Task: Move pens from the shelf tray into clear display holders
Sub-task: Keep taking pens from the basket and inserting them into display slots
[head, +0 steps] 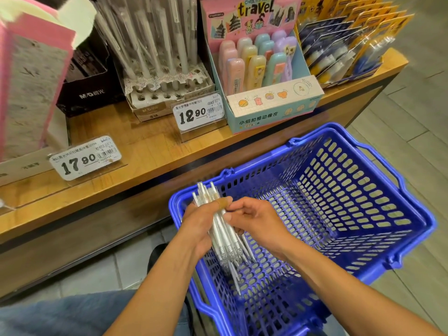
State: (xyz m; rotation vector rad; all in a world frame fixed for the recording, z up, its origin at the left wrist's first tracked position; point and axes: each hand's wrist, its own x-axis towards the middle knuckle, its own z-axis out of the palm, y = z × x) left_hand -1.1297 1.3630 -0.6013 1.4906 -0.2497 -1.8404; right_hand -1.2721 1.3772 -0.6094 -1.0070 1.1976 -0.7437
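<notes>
Both hands meet over the near left corner of the basket. Left hand curls round a bundle of pens, a tan plaster on one finger; right hand pinches the same bundle from the other side, thumb and fingertips on the barrels. Pens: slim, clear-to-white plastic, glossy, tops fanned upward past the fingers, tips pointing down into the basket, one tip lower than the rest.

Basket: blue moulded plastic, rectangular, walls and floor pierced with oval slots, handle folded along the far rim. I see it standing on grey floor tiles, just beside the shelf.

Shelf: wood-grain top with a dark front edge. On it, a clear holder of long pale pens stood upright in a perforated card base. Right of that, a pink-topped "travel" box of rounded pastel erasers. Two white price tags, 12.90 and 17.90, in clear stands. Black carton at left; yellow blister packs at far right.
</notes>
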